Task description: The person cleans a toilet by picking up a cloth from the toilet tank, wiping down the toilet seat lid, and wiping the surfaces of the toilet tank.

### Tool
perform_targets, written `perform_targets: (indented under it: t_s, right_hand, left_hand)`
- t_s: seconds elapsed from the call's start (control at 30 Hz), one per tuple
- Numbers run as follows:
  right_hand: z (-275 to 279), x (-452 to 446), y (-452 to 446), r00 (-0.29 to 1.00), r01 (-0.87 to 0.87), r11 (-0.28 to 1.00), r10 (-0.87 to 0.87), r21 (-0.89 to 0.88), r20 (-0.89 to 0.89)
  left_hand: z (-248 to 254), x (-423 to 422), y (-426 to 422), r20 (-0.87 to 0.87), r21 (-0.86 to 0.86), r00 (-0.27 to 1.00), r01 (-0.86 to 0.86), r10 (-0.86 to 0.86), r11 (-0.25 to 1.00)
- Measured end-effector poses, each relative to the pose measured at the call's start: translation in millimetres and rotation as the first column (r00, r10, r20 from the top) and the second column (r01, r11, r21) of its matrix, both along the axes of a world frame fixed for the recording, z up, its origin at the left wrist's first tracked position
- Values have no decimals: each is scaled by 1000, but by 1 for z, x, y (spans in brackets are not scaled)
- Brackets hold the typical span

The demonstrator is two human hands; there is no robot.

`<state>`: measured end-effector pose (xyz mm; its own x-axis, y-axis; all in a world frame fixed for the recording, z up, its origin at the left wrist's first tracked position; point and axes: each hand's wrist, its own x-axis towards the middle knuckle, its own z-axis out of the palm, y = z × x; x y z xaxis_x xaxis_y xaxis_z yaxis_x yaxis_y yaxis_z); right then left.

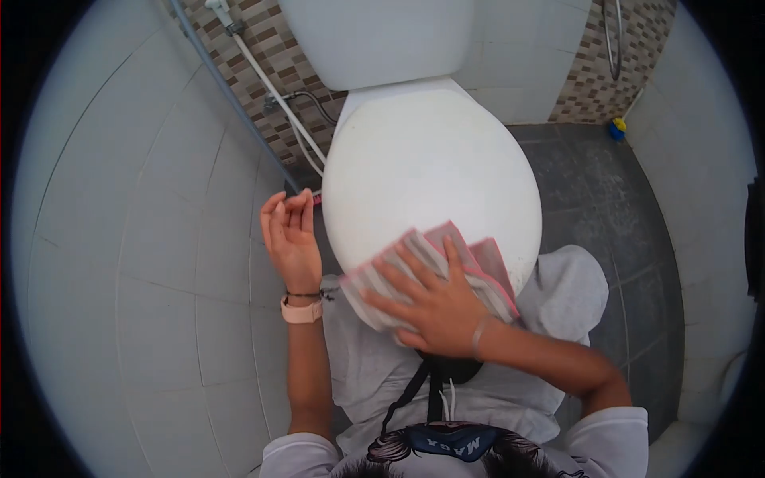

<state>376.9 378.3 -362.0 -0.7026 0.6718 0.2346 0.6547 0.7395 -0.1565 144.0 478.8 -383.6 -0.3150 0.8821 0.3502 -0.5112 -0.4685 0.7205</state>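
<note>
My right hand (438, 307) lies spread over a folded grey and pink striped cloth (492, 267), pressing it on the front part of the closed white toilet lid (434, 175). The cloth reaches over the lid's front left edge. To the left of the lid, my left hand (292, 243) is raised with its palm showing and its fingers loosely curled. Nothing shows in it, and it does not touch the lid or the cloth.
Behind the lid stands the white cistern (382, 40). A grey pole (231, 92) and a white hose (275, 92) run down at the left near the tiled wall (159, 239). A blue and yellow object (617, 129) lies on the dark floor (613, 199) at right.
</note>
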Motion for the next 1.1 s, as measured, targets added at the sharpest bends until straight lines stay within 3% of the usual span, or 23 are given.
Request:
perform_targets:
  t_s: [0.13, 0.27, 0.37, 0.5, 0.67, 0.87, 0.97, 1.1]
  right_hand:
    - [2, 18, -7, 979, -190, 979, 194, -71, 56]
    - [5, -1, 31, 969, -246, 957, 245, -155, -23]
    - [-6, -35, 75, 966, -256, 964, 252, -71, -59]
    - [1, -81, 146, 985, -151, 987, 156, -62, 79]
    - [20, -93, 228, 983, 60, 993, -40, -105, 179]
    - [4, -46, 295, 951, 305, 952, -303, 27, -62]
    - [11, -8, 312, 898, 436, 892, -440, -122, -5]
    - [16, 35, 311, 839, 542, 828, -544, -142, 29]
  left_hand:
    - [-9, -23, -16, -53, -20, 991, -120, 119, 993]
    - [-14, -25, -23, -39, -36, 972, -232, 231, 972]
    - [-8, -16, -23, -45, 2, 957, -286, 286, 958]
    - [6, 3, -21, -163, 16, 932, -325, 323, 946]
    - [17, 25, -5, -276, -131, 957, -128, 88, 983]
    - [21, 50, 25, -515, -189, 856, -71, -37, 979]
    - [11, 57, 34, -593, -159, 804, -80, -31, 984]
    - [8, 58, 33, -674, -118, 738, -146, 29, 982]
